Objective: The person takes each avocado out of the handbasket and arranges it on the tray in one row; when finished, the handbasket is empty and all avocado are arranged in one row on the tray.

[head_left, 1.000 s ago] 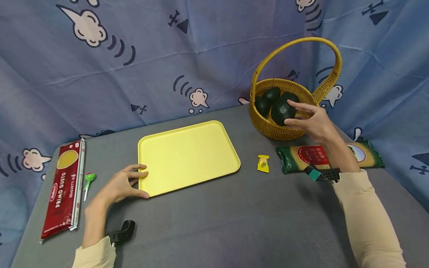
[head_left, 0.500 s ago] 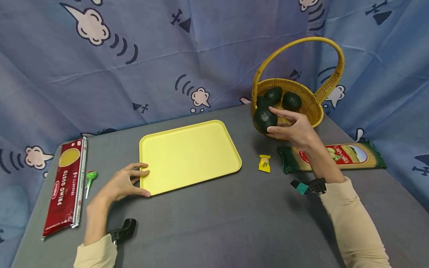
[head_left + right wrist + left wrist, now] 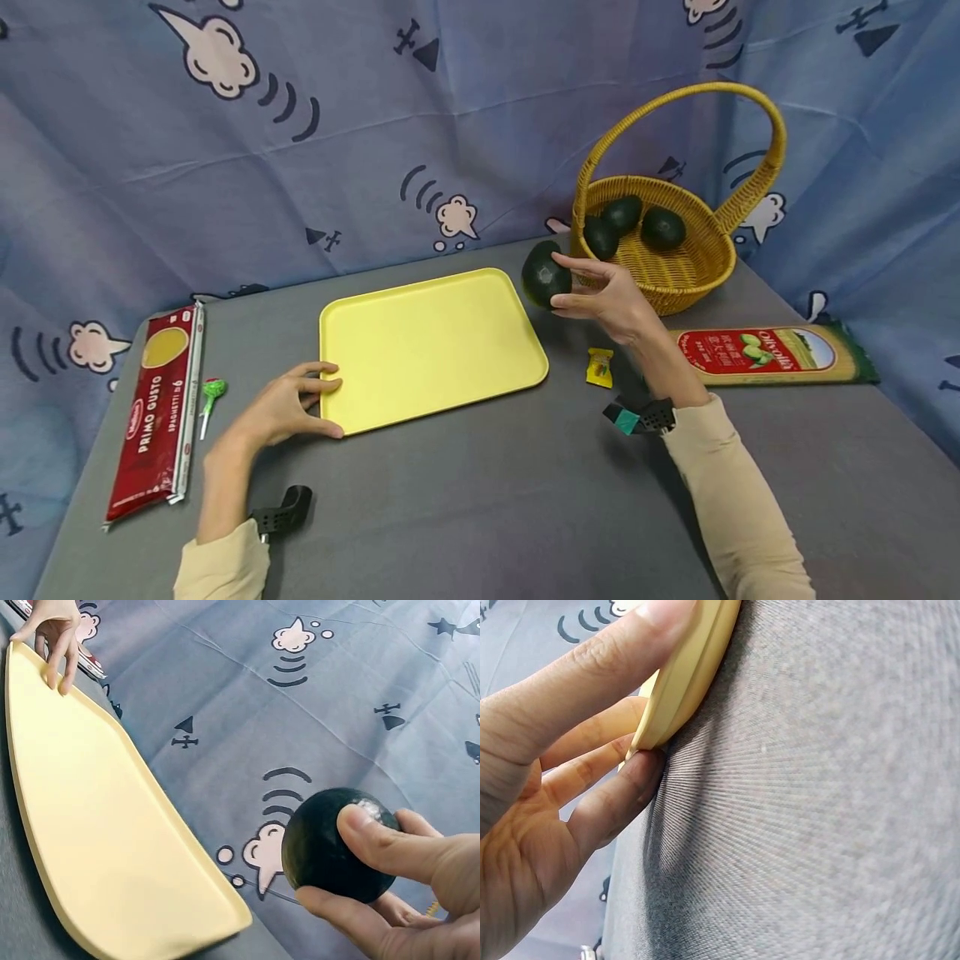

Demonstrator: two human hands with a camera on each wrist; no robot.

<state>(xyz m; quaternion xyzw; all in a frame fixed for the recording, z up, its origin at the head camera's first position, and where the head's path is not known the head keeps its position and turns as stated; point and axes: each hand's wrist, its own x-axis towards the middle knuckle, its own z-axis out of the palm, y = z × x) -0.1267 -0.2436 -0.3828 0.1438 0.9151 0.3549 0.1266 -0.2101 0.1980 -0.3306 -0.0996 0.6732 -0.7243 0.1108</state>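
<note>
- Lowest in the head view, two cream sleeves (image 3: 738,500) reach in over the grey table (image 3: 450,517), with a black wrist mount (image 3: 283,510) at the left cuff and another, teal-marked mount (image 3: 647,415) at the right.
- Along the left side lies a red spaghetti packet (image 3: 153,408), slanting, and just beside it a green-topped lollipop (image 3: 212,390) with a white stick.
- Left of centre, the left hand (image 3: 281,404) grips the lower left corner of the yellow tray (image 3: 435,346), fingers bent over the rim and thumb at the corner (the left wrist view shows thumb and fingers right on the edge).
- The tray itself lies flat mid-frame, tilted up slightly toward the right of the picture.
- Right of centre sits a small yellow wrapped candy (image 3: 599,367); farther right, partly behind the forearm, is a tan-and-red pasta packet (image 3: 757,352).
- Above the candy, the right hand (image 3: 611,300) is clamped on a dark green avocado (image 3: 545,273), thumb and fingers around it, between the tray's upper right corner and the basket.
- At upper right, the yellow wicker basket (image 3: 686,271) bears three more avocados (image 3: 663,229).
- Behind everything hangs a blue cartoon-print cloth (image 3: 375,167).
</note>
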